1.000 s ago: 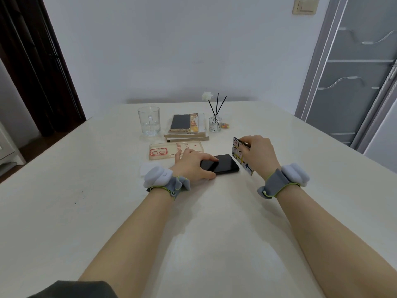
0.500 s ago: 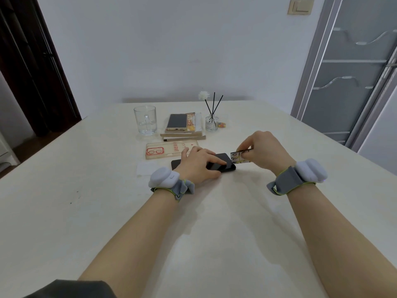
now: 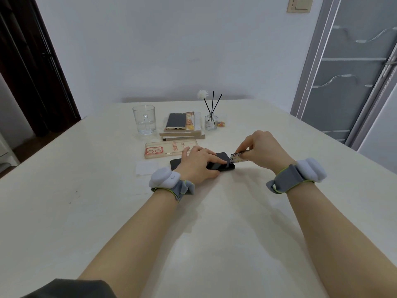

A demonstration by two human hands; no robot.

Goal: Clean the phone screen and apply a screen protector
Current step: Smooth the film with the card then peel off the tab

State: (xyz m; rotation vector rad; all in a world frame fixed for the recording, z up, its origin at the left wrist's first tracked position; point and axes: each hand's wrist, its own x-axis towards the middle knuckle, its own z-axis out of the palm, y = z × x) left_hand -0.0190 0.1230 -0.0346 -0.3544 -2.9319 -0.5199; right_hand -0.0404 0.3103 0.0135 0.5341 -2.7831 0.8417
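Phone [image 3: 222,157], black: lying flat and lengthwise on the worktop [image 3: 107,211], just in front of a clear phone case [image 3: 165,149]. Left grip [image 3: 198,166] is lying over its left and middle part with fingers straight, index tip pressing on the glass, holding nothing. Right grip [image 3: 265,150] is pinching a printed card [image 3: 238,158] between thumb and fingertips. Change: 1 second ago the card was standing upright beside the phone's right end, clear of the screen; now it is leaning low, its leading edge reaching over that end, close to the left index tip. Reading: the work is probably moving from steadying to squeegeeing, with the card being readied to push air out from under a protector. Hard to make out: no protector is showing against the dark glass, so whether it is already laid cannot be told, nor whether the card edge is actually touching. The left grip is hiding the phone's left half. A pale sheet [image 3: 146,167] nearby is too faint to identify.
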